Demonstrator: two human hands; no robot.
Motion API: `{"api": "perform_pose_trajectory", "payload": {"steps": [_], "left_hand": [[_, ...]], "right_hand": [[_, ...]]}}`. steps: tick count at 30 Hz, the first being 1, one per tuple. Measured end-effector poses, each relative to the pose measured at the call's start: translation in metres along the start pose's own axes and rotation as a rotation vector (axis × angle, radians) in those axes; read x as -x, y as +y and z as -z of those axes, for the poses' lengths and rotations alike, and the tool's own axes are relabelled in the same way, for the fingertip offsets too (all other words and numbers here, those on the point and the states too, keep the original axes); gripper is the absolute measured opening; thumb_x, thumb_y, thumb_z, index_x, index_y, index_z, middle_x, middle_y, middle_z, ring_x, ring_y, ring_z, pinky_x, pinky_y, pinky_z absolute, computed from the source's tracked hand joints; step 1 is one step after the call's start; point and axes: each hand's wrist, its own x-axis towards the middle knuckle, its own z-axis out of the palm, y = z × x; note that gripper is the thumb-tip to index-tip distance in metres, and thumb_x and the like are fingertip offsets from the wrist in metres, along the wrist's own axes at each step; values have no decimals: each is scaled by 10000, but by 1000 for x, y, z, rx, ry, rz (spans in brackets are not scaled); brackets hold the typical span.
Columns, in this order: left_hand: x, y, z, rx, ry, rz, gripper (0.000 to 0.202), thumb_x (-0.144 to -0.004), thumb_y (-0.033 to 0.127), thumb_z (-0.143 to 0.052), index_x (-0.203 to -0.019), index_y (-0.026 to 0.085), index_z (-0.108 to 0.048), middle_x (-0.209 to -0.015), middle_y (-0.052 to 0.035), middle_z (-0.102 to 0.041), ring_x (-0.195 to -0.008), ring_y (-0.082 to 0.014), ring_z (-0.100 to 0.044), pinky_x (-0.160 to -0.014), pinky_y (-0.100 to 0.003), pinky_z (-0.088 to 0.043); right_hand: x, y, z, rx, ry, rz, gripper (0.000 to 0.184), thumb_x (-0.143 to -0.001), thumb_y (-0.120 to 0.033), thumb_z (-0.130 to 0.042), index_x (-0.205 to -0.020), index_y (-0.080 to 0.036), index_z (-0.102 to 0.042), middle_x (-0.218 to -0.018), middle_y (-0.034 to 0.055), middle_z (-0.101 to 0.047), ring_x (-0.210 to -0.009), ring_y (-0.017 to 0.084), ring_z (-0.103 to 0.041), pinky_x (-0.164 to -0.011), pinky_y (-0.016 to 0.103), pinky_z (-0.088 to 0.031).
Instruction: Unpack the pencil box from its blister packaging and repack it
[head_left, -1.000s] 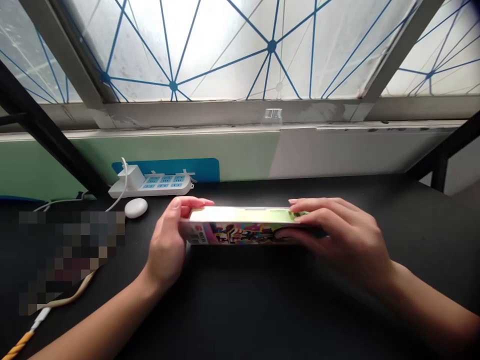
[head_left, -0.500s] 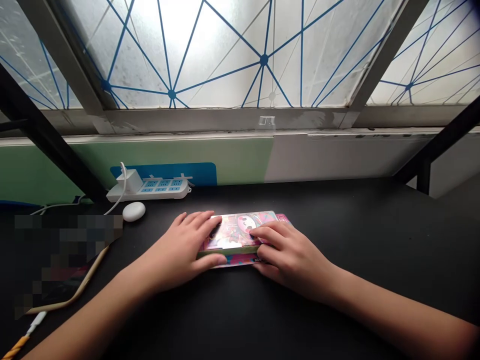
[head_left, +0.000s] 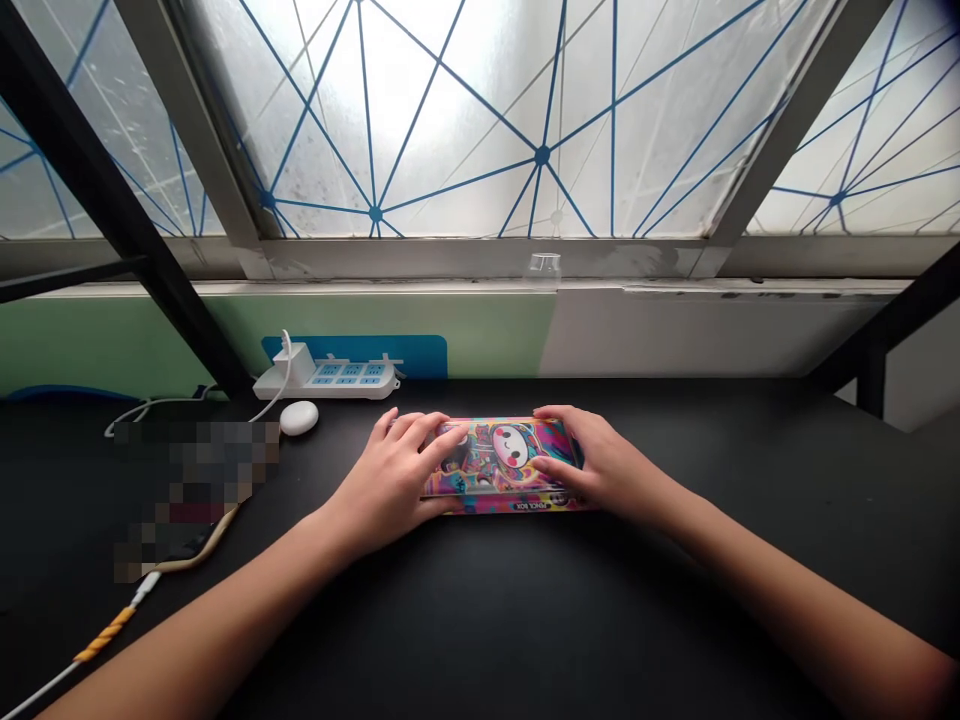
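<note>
Both forearms slant inward from the lower corners. The left hand [head_left: 390, 482] arches over the pencil box's [head_left: 496, 462] left end, fingers spread on top, thumb along the near side; the right hand [head_left: 600, 455] curls round its right end, thumb on the lid. Each grip clasps the box, which lies flat on the black table [head_left: 525, 620]. Behind are a white power strip [head_left: 352, 379], a green-and-grey wall [head_left: 495, 335] and a blue-lined window [head_left: 465, 110].
</note>
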Motion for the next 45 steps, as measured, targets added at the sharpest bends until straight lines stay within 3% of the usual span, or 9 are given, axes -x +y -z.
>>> {"api": "perform_pose_trajectory", "payload": {"steps": [6, 14, 17, 21, 25, 30, 35, 41, 45], "left_hand": [[-1, 1, -1, -119, 103, -57, 651, -892, 364, -724, -1475, 214, -477, -1418, -168, -542, -1297, -356, -491, -1158, -644, -245], [1, 9, 0, -216, 176, -139, 662, -888, 321, -715, -1495, 272, -455, -1425, -175, -500, -1302, -357, -472, -1184, -647, -204], [1, 10, 2, -202, 147, -145, 661, -909, 394, -681, -1508, 266, -433, -1423, -171, -518, -1292, -346, -490, -1206, -637, -152], [1, 8, 7, -135, 206, -142, 806, -873, 655, -631, -1508, 207, -417, -1427, -188, -541, -1309, -371, -486, -1215, -645, -91], [0, 4, 17, -163, 271, -15, 701, -934, 537, -624, -1491, 172, -404, -1441, -195, -553, -1343, -369, -485, -1212, -652, -75], [3, 5, 24, -163, 166, -18, 347, -974, 379, -619, -1245, 166, -583, -1112, -108, -732, -980, -279, -691, -1131, -586, -325], [5, 19, 24, -196, 62, -46, 202, -954, 294, -653, -1096, 156, -610, -1084, -111, -733, -928, -277, -706, -954, -500, -494], [4, 24, 23, -179, -54, -70, 297, -906, 456, -715, -976, 181, -628, -952, -77, -707, -892, -282, -683, -893, -462, -507], [3, 18, 19, -109, -55, -89, 480, -912, 602, -636, -1126, 172, -643, -1024, -109, -703, -940, -293, -663, -948, -490, -473]], "right_hand": [[-3, 5, 2, 46, 46, 49, 576, -853, -614, -654, -1268, -228, -549, -1301, 125, -638, -1214, 334, -574, -1064, 521, -411], [1, -11, 0, 66, 232, -19, 493, -775, -658, -736, -1024, -251, -613, -1112, 91, -631, -1053, 312, -573, -937, 498, -447], [1, -13, 2, 57, 227, 17, 466, -799, -621, -735, -1060, -253, -620, -1102, 91, -619, -1046, 306, -568, -930, 503, -459], [3, -15, 7, 60, 241, 90, 480, -802, -550, -763, -1142, -247, -612, -1111, 97, -611, -1041, 296, -575, -902, 464, -503], [9, -19, 13, 193, 334, 203, 611, -813, -474, -781, -1310, -212, -542, -1113, 112, -613, -971, 283, -601, -867, 431, -515], [16, -25, 10, 344, 290, 417, 261, -912, -260, -675, -1153, -213, -587, -1028, 93, -683, -897, 259, -644, -824, 397, -515], [21, -32, 3, 388, 212, 440, 232, -952, -242, -610, -1175, -183, -591, -1103, 112, -744, -911, 267, -708, -798, 401, -542], [22, -38, -6, 430, 98, 447, 249, -969, -274, -578, -1194, -177, -623, -1133, 135, -737, -984, 306, -710, -819, 463, -561], [21, -37, -17, 389, 16, 463, 392, -932, -256, -633, -1313, -173, -597, -1340, 165, -662, -1205, 339, -641, -946, 517, -553]]}}
